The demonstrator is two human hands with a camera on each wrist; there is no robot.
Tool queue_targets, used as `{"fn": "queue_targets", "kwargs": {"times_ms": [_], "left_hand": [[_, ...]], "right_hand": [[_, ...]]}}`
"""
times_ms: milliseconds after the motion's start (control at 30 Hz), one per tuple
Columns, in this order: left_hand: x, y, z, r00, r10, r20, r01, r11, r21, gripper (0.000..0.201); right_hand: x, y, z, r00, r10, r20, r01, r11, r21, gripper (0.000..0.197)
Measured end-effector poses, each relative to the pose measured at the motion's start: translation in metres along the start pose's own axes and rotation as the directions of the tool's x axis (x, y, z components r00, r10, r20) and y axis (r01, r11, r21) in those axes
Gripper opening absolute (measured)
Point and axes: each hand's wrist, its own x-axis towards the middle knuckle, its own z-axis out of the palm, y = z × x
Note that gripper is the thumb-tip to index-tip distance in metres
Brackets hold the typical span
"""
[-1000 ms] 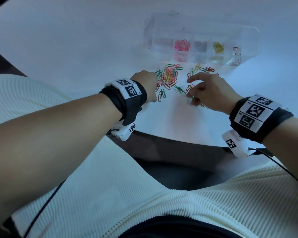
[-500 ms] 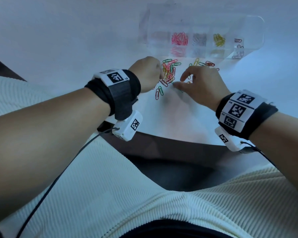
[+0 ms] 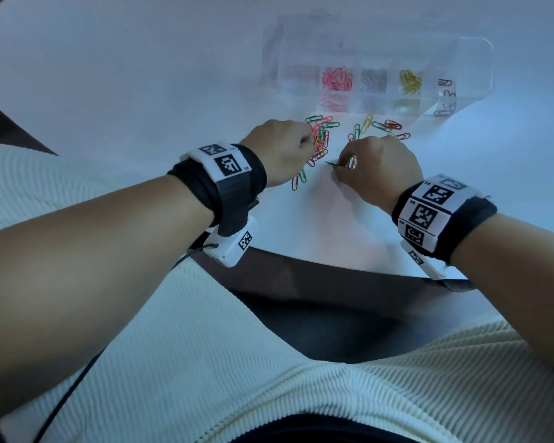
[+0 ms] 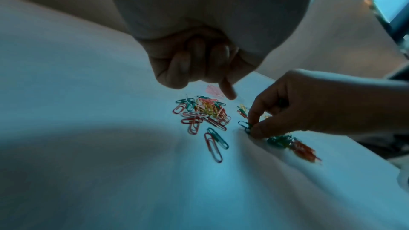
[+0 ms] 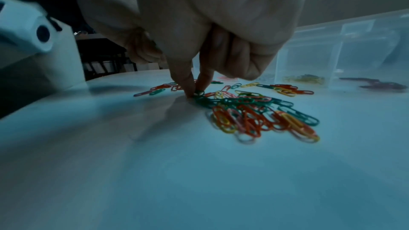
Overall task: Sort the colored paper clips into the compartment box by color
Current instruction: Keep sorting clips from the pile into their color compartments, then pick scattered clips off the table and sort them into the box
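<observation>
A heap of colored paper clips (image 3: 320, 139) lies on the white table, just in front of the clear compartment box (image 3: 467, 55). The box holds pink clips (image 3: 336, 79), silver clips (image 3: 373, 80), yellow clips (image 3: 410, 82) and a few dark ones (image 3: 445, 83), each in its own compartment. My right hand (image 3: 344, 166) pinches a green clip (image 3: 332, 164) between thumb and forefinger, low on the table; the right wrist view shows the pinch on the green clip (image 5: 198, 92). My left hand (image 3: 283, 151) sits at the heap's left edge, fingers curled, forefinger (image 4: 228, 90) pointing down at the clips.
More green, orange and yellow clips (image 5: 261, 116) lie under my right hand. Two loose clips, red and green (image 4: 215, 143), lie nearer me. The table's front edge (image 3: 333, 262) runs close below my wrists, and my lap is beneath it.
My right hand drew back toward me from the scattered clips and closed thumb and forefinger on a green clip. My left hand slid forward along the heap's left side.
</observation>
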Motion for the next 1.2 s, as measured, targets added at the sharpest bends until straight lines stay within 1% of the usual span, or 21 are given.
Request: {"fn": "queue_targets", "kwargs": {"times_ms": [67,100,200,300,400,500,667,733,767,800,867,900,933,967,1000,1067,1133,1200], "left_hand": [[-0.002,-0.002,0.002,0.998,0.047,0.034,-0.052,0.986,0.155,0.018],[-0.002,-0.004,0.003,0.997,0.051,0.053,-0.061,0.975,0.212,0.020],[-0.002,-0.007,0.008,0.995,0.034,0.091,-0.059,0.954,0.292,0.025],[0.000,-0.006,0.013,0.997,0.036,0.073,-0.057,0.945,0.323,0.022],[0.002,-0.002,0.013,0.999,0.025,0.041,-0.037,0.943,0.332,0.016],[0.003,0.000,0.013,0.999,0.011,0.044,-0.026,0.939,0.343,0.012],[0.002,0.002,0.014,0.998,0.031,0.051,-0.049,0.924,0.379,0.014],[0.003,0.002,0.013,0.998,0.036,0.052,-0.053,0.928,0.369,0.014],[0.002,0.002,0.013,0.998,0.038,0.051,-0.054,0.932,0.358,0.013],[0.002,0.003,0.013,0.998,0.039,0.044,-0.052,0.938,0.341,0.013],[0.001,0.004,0.012,0.999,0.036,0.013,-0.038,0.960,0.276,0.012],[0.000,0.006,0.010,0.999,0.031,-0.010,-0.028,0.976,0.218,0.014],[0.000,0.008,0.008,0.999,0.021,-0.033,-0.016,0.989,0.148,0.017],[0.001,0.011,0.004,0.998,0.008,-0.054,-0.004,0.997,0.075,0.021],[0.001,0.014,0.000,0.997,-0.005,-0.076,0.005,1.000,0.003,0.025],[0.004,0.019,-0.008,0.992,-0.014,-0.128,-0.003,0.992,-0.129,0.033],[0.007,0.020,-0.016,0.986,-0.031,-0.164,-0.011,0.969,-0.249,0.037],[0.010,0.017,-0.023,0.985,-0.049,-0.166,-0.008,0.944,-0.330,0.039]], "right_hand": [[0.001,0.002,-0.002,0.999,0.034,0.034,-0.037,0.995,0.090,0.013],[0.002,0.003,-0.004,0.998,0.044,0.055,-0.051,0.989,0.141,0.012],[0.003,0.006,-0.012,0.996,0.052,0.072,-0.069,0.963,0.260,0.011],[0.003,0.008,-0.022,0.997,0.065,0.039,-0.074,0.934,0.349,0.010],[0.004,0.010,-0.030,0.994,0.100,0.034,-0.105,0.898,0.427,0.012],[0.004,0.009,-0.033,0.992,0.118,0.037,-0.121,0.864,0.488,0.014],[0.002,0.003,-0.036,0.987,0.137,0.085,-0.161,0.834,0.528,0.028],[0.001,0.000,-0.037,0.978,0.160,0.136,-0.209,0.806,0.554,0.028],[0.000,-0.001,-0.037,0.970,0.169,0.172,-0.239,0.773,0.588,0.025],[0.000,-0.002,-0.037,0.963,0.171,0.210,-0.268,0.718,0.642,0.024],[-0.002,-0.003,-0.037,0.945,0.152,0.289,-0.323,0.558,0.764,0.028],[-0.002,-0.004,-0.038,0.936,0.138,0.325,-0.350,0.479,0.805,0.030],[-0.002,-0.006,-0.039,0.928,0.128,0.349,-0.369,0.424,0.827,0.030],[-0.002,-0.007,-0.040,0.925,0.120,0.359,-0.376,0.396,0.838,0.030],[-0.002,-0.009,-0.042,0.927,0.110,0.358,-0.372,0.388,0.844,0.030],[0.002,-0.014,-0.045,0.942,0.092,0.323,-0.331,0.419,0.846,0.031],[0.011,-0.020,-0.049,0.964,0.067,0.258,-0.255,0.509,0.822,0.032],[0.022,-0.030,-0.054,0.984,0.041,0.173,-0.159,0.632,0.758,0.029]]}}
